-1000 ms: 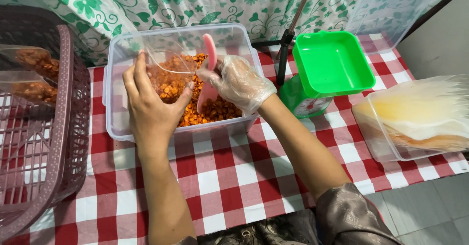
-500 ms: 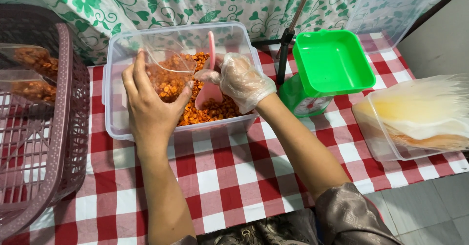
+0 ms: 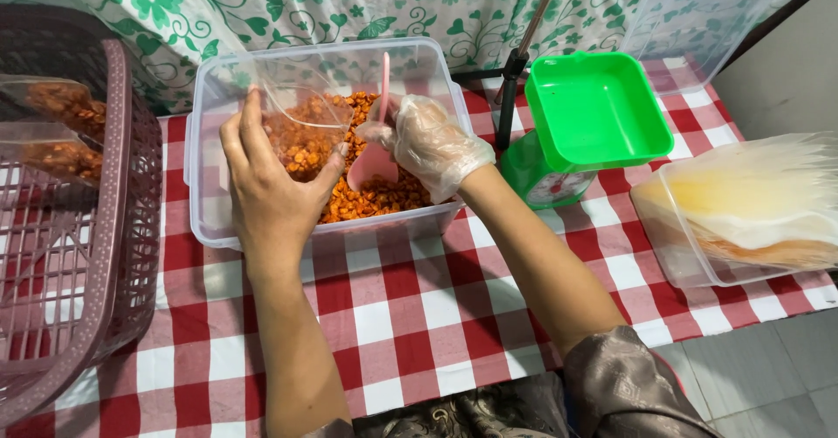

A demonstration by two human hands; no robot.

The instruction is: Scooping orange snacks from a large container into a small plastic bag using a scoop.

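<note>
The basket (image 3: 83, 229) at nine o'clock was cut off by the left edge, and the clear packs (image 3: 52, 133) of orange snack lying in it showed only in part. At three o'clock a clear box (image 3: 698, 255) holding a stack of thin plastic bags (image 3: 759, 194) ran out of view on the right. The dial of the green scale (image 3: 594, 124) was mostly hidden under its square pan.

At twelve o'clock on the checked tabletop (image 3: 419, 316) stood a clear plastic tub (image 3: 262, 237) partly filled with orange snack pieces (image 3: 384, 195). Inside it, a small clear bag (image 3: 301, 119) already held some of the same pieces.

The left hand (image 3: 271, 194) was bare, its grip closed on the small clear bag, thumb at the front and fingers behind, holding the mouth open. The right hand (image 3: 428, 141), in a thin see-through glove, had its grip clenched around the handle of a pink scoop (image 3: 375, 163), whose bowl rested on the snack pieces just right of the bag.
</note>
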